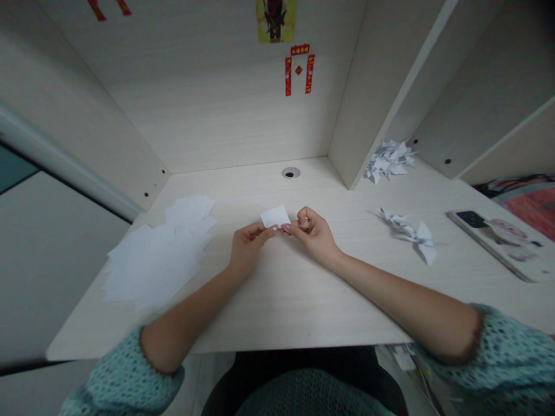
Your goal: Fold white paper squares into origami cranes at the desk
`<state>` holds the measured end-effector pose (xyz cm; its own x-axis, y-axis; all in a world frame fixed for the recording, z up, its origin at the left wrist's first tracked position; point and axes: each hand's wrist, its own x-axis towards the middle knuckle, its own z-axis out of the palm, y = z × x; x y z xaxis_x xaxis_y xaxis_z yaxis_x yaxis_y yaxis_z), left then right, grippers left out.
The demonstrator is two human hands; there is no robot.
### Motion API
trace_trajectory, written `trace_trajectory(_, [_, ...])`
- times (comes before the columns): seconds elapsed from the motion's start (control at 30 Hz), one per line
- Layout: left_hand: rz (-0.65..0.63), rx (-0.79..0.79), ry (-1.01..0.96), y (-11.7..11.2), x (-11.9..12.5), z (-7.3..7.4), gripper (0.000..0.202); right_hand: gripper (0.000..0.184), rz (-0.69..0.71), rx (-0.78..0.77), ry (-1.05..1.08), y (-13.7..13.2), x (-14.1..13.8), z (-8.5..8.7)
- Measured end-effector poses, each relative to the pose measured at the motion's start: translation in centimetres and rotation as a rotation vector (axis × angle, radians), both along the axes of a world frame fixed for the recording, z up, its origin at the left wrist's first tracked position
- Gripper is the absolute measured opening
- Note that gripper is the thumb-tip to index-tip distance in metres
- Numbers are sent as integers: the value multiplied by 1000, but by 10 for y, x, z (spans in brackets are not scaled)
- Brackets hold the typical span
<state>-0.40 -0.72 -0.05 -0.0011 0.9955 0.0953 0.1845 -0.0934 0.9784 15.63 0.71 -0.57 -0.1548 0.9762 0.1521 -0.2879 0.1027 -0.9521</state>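
Observation:
A small white piece of paper [276, 216] is held up just over the middle of the desk, with its near edge between my fingertips. My left hand [249, 245] pinches its left near corner between thumb and finger. On the other side, my right hand [315, 236] pinches the right near corner, its other fingers curled. The thumbs almost meet along the near edge, and the fingers under the paper are partly hidden. To the left lies a spread pile of white paper sheets [156, 260]. Several folded white paper pieces [407, 231] lie to the right.
A heap of folded paper [388, 159] sits behind the upright divider [373, 104]. At the far right lies a large phone-shaped object [498, 242] with a pictured back, near a reddish cloth [535, 208]. A round cable hole [291, 173] is at the desk's back.

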Motion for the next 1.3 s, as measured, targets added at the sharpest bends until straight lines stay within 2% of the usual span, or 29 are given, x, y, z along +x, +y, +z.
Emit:
trace_trajectory(0.47, [-45, -86, -53, 4, -3, -2, 31, 49, -39, -41, -13, 7, 3, -5])
trace_trajectory(0.7, [-61, -90, -84, 5, -2, -1, 33, 40, -18, -8, -77, 7, 6, -7])
trace_trajectory(0.83, [-52, -31, -27, 6, -4, -4, 33, 30, 25, 97, -153, 6, 7, -9])
trace_trajectory(0.93, [-57, -8, 60, 6, -4, -4, 32, 23, 6, 200, -247, 4, 8, -8])
trace_trajectory(1.03, [-72, 55, 242, 2, -4, -1, 28, 26, -34, 232, -247, 4, 8, -7])
trace_trajectory(1.17, [-65, 186, 474, -3, -3, 1, 26, 24, 21, 212, -279, 6, 9, -7])
trace_trajectory(1.3, [-81, 161, 387, -4, -2, 1, 27, 18, 31, 187, -313, 9, 11, -8])
